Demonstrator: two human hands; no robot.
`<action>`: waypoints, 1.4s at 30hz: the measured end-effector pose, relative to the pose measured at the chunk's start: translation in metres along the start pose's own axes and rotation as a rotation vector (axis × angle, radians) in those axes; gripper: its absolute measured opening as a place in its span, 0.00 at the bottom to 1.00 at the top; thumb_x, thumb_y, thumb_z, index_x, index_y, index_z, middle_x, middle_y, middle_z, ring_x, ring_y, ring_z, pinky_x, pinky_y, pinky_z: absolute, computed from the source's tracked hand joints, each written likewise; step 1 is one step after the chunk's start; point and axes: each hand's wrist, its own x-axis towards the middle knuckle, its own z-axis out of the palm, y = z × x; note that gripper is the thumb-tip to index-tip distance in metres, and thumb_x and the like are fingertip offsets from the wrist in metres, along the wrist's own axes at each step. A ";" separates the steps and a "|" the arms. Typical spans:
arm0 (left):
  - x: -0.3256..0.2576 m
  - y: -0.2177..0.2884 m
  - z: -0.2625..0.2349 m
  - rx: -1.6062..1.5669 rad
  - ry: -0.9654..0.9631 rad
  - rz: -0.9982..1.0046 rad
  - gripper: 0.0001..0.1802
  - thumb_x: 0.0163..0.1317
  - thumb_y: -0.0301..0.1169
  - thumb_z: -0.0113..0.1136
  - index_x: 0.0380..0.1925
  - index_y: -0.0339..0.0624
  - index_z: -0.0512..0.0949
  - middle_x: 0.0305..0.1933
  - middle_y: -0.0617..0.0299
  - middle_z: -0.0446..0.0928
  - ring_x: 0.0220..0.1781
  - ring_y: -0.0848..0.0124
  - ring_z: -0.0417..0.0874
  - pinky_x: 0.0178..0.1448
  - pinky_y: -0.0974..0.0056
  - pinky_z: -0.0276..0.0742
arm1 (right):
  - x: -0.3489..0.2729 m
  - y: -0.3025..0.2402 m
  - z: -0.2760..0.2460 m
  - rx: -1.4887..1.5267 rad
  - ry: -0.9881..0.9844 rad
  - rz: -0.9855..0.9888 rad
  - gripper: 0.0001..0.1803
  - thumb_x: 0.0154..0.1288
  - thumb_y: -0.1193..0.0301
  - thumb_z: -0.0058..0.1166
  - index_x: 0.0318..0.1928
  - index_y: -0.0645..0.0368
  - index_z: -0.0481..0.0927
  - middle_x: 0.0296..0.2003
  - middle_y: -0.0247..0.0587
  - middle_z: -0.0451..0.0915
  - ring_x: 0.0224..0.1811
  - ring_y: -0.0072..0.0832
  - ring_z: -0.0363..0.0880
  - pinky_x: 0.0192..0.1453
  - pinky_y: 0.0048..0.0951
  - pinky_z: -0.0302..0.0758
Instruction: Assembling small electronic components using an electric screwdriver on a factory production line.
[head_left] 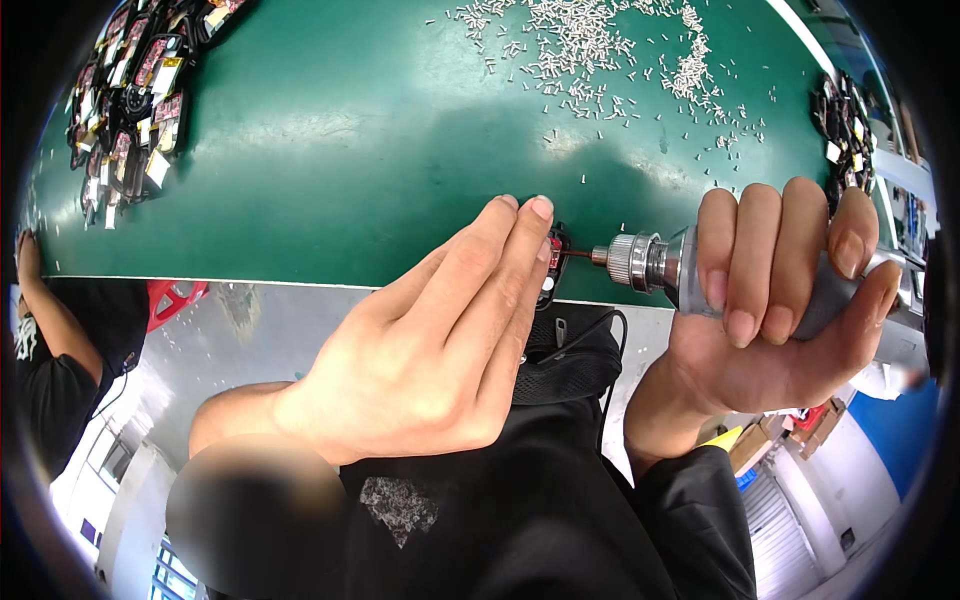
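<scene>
Head view: the left hand (440, 330) presses a small black-and-red part (553, 262) against the near edge of the green table (330, 150), fingers straight and close together, fingertips on the part. The right hand (790, 290) is wrapped fully round a grey power screwdriver (680, 268), 4 fingers over the barrel, thumb at the back. The thin bit (578, 255) points left and meets the part's right side.

Risks, as judged from this moment: the bit sits just beside the left fingertips, so a slip off the screw head could jab a finger. The part is small and overhangs the table edge w/ only fingertip pressure; torque could twist it loose or drop it into the lap. The tool is held horizontal, so any tilt may cam out or strip the screw. Whether a screw is seated can't be told; too small.

Materials: the table top is a smooth matte green mat w/ slight sheen. The chuck (632, 262) is knurled bright metal, the barrel smooth grey, prob. plastic. Loose small silver pins or screws (600, 50) lie scattered far right, short cylinders. A pile of flat black parts w/ red and yellow tags (130, 100) lies far left; a 2nd dark pile (845, 125) at the right edge. Another person's arm (40, 300) shows at left.
</scene>
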 end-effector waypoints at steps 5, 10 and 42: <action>0.001 -0.001 -0.001 -0.032 0.004 -0.011 0.19 0.38 0.19 0.59 0.34 0.18 0.77 0.44 0.39 0.77 0.44 0.52 0.80 0.43 0.60 0.82 | 0.002 -0.001 -0.001 -0.015 -0.009 0.018 0.14 0.71 0.59 0.39 0.34 0.55 0.68 0.15 0.28 0.62 0.15 0.18 0.61 0.27 0.22 0.59; 0.000 -0.002 0.004 -0.054 0.067 -0.014 0.18 0.39 0.20 0.61 0.34 0.17 0.76 0.42 0.39 0.77 0.42 0.52 0.80 0.41 0.59 0.83 | 0.004 -0.002 -0.002 -0.034 -0.026 0.025 0.13 0.71 0.59 0.38 0.34 0.54 0.67 0.14 0.28 0.62 0.15 0.18 0.61 0.27 0.22 0.59; -0.002 -0.006 -0.020 -0.015 -0.077 0.043 0.21 0.46 0.23 0.59 0.42 0.24 0.75 0.51 0.45 0.73 0.53 0.56 0.75 0.51 0.60 0.78 | 0.015 0.009 0.004 0.193 -0.303 -0.069 0.10 0.57 0.75 0.57 0.33 0.63 0.68 0.16 0.35 0.68 0.14 0.20 0.63 0.20 0.25 0.64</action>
